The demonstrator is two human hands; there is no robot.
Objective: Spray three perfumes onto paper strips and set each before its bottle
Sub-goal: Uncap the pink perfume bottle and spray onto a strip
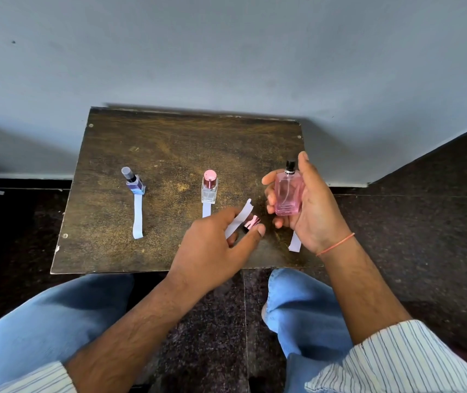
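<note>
The right hand [306, 199] grips the pink bottle [288, 194] upright above the tabletop's [170, 143] right edge, nozzle exposed (index finger above it). The left hand [221, 245] pinches a paper strip [239, 219] and the cap [251, 223] nearby, apparently positioned for spraying.

Three bottles ranged along table [107, 251]: left bottle [134, 181], middle bottle [209, 187], right bottle [288, 194] enclosed by right fingers [272, 180]. Strip [137, 217] laid before left bottle. Loose strip [239, 219] and cap [251, 223] pinched between left fingers [255, 232].
</note>
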